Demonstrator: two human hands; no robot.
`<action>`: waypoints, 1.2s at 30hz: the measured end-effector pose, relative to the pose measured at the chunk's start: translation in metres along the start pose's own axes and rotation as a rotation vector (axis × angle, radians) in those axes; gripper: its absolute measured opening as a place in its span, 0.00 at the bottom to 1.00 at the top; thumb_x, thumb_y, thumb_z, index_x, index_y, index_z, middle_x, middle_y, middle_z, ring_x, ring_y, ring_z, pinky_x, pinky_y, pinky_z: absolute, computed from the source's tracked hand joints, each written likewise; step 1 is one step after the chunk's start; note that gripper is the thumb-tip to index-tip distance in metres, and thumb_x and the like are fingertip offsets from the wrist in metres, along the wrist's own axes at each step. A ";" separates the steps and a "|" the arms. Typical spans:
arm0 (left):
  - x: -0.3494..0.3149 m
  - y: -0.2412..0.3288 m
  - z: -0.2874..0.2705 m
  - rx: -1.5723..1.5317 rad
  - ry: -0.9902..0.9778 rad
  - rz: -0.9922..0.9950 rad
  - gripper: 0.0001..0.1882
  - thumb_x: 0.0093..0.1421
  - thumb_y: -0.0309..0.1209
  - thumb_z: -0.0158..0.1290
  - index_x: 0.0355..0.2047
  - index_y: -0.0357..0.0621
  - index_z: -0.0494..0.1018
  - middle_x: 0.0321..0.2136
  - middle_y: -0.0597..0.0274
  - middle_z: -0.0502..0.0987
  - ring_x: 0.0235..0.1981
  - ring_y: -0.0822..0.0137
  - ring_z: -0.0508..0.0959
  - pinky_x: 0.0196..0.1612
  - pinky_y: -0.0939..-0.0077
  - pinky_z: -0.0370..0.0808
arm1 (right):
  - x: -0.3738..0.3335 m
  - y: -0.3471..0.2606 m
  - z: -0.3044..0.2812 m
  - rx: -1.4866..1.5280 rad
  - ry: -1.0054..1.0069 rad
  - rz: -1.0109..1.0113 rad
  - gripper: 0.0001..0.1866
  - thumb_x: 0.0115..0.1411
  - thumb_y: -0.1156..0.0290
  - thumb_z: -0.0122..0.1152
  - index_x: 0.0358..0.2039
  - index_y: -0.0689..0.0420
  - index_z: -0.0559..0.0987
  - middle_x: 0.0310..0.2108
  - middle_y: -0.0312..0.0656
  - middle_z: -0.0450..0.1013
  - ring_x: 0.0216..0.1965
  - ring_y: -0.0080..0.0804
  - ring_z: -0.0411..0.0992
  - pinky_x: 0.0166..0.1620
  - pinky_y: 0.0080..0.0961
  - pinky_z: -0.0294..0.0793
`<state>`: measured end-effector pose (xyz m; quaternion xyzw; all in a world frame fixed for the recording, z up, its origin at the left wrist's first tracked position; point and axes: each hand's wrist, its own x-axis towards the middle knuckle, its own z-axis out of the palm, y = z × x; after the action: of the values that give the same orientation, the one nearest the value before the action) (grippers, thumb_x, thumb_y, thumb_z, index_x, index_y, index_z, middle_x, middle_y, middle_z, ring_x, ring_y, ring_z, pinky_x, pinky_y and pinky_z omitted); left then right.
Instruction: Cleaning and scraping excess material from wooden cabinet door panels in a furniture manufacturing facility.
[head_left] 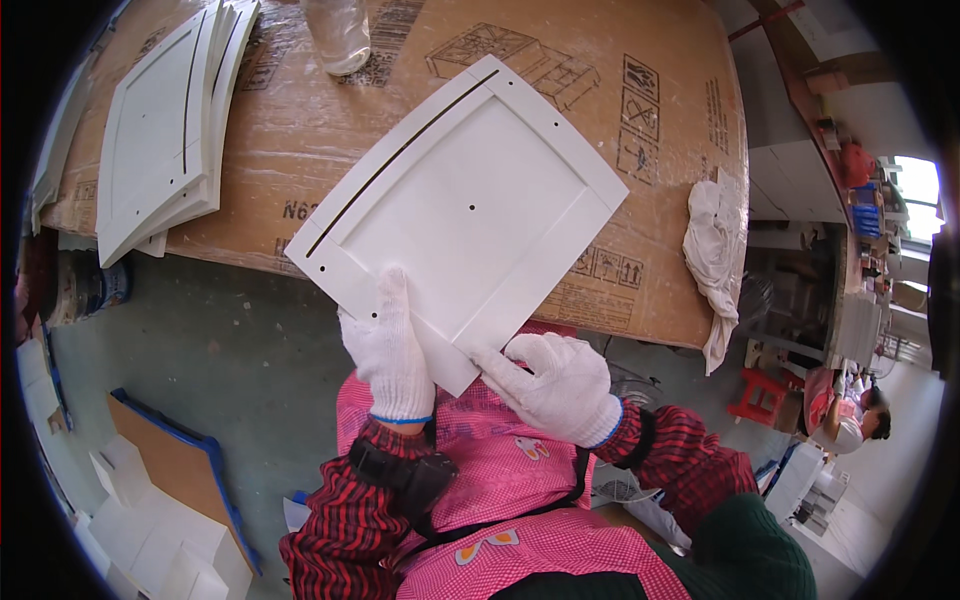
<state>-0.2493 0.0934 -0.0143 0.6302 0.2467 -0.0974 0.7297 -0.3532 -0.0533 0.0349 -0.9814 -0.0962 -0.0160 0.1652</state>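
A white framed panel point(530, 200) with a dark groove along one side and several small holes is held at a slant over the table's near edge. My left hand point(388, 350), in a white knitted glove, grips its lower left edge with the thumb lying on the upper face; the other fingers are hidden beneath. At the panel's near corner, the curled fingers of my gloved right hand point(565, 385) press against the edge. Similar white panels point(150, 130) lie stacked at the far left of the cardboard-covered table point(690, 300).
A clear bottle point(340, 45) stands at the table's far side. White crumpled cloth point(710, 240) hangs over the right edge. White boards point(165, 520) and a brown board point(180, 460) are low at left. Farther right are a red stool point(752, 395) and another person point(848, 425).
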 end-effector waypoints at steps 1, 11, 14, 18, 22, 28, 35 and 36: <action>0.000 -0.002 0.001 0.000 0.000 0.000 0.30 0.68 0.36 0.62 0.64 0.35 0.67 0.54 0.55 0.77 0.49 0.63 0.79 0.52 0.67 0.77 | -0.003 0.000 0.005 -0.027 -0.016 0.032 0.22 0.57 0.62 0.69 0.54 0.39 0.84 0.30 0.30 0.71 0.28 0.29 0.74 0.28 0.30 0.74; -0.008 -0.010 0.015 0.020 0.093 -0.005 0.34 0.68 0.41 0.62 0.64 0.30 0.64 0.55 0.49 0.76 0.54 0.60 0.77 0.57 0.65 0.73 | -0.011 -0.005 0.001 -0.009 -0.035 0.147 0.27 0.60 0.63 0.67 0.62 0.39 0.79 0.36 0.32 0.73 0.31 0.30 0.76 0.29 0.30 0.78; -0.009 -0.013 0.019 -0.027 0.121 -0.003 0.33 0.68 0.39 0.62 0.64 0.32 0.65 0.55 0.51 0.75 0.53 0.61 0.76 0.56 0.66 0.75 | -0.014 -0.005 -0.003 0.051 -0.120 0.267 0.24 0.58 0.61 0.71 0.57 0.44 0.83 0.38 0.34 0.76 0.35 0.32 0.77 0.35 0.29 0.78; -0.009 -0.012 0.018 -0.053 0.137 0.001 0.34 0.67 0.40 0.63 0.65 0.34 0.65 0.56 0.52 0.75 0.52 0.62 0.77 0.55 0.65 0.76 | -0.016 -0.002 0.000 0.160 0.017 0.231 0.19 0.57 0.65 0.72 0.51 0.45 0.86 0.35 0.33 0.77 0.35 0.33 0.77 0.35 0.30 0.78; -0.007 -0.018 0.017 -0.078 0.124 -0.003 0.35 0.67 0.41 0.64 0.66 0.35 0.64 0.56 0.51 0.75 0.51 0.61 0.77 0.54 0.64 0.77 | -0.014 -0.002 0.002 0.229 0.136 0.201 0.16 0.54 0.69 0.74 0.45 0.46 0.88 0.34 0.32 0.79 0.34 0.33 0.77 0.34 0.29 0.77; -0.008 -0.013 0.017 0.035 0.139 -0.050 0.36 0.67 0.42 0.63 0.66 0.35 0.64 0.56 0.51 0.75 0.50 0.60 0.78 0.52 0.65 0.77 | -0.014 -0.003 0.002 0.154 0.086 0.181 0.19 0.51 0.69 0.74 0.46 0.45 0.88 0.35 0.32 0.79 0.34 0.32 0.77 0.33 0.29 0.76; -0.006 -0.016 0.015 0.045 0.129 0.025 0.34 0.67 0.41 0.63 0.64 0.32 0.65 0.55 0.50 0.76 0.51 0.60 0.77 0.55 0.65 0.75 | -0.012 0.002 0.008 0.136 0.151 0.091 0.21 0.50 0.69 0.74 0.47 0.45 0.87 0.37 0.30 0.78 0.33 0.31 0.77 0.34 0.29 0.76; -0.008 -0.012 0.017 -0.032 0.115 0.001 0.34 0.68 0.40 0.63 0.63 0.29 0.64 0.55 0.48 0.76 0.53 0.60 0.76 0.58 0.66 0.73 | -0.013 0.002 0.008 0.126 0.154 0.094 0.21 0.50 0.69 0.74 0.48 0.44 0.87 0.37 0.30 0.78 0.33 0.31 0.76 0.33 0.29 0.75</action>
<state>-0.2576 0.0735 -0.0199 0.6230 0.2894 -0.0567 0.7245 -0.3654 -0.0551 0.0258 -0.9684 -0.0381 -0.0774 0.2341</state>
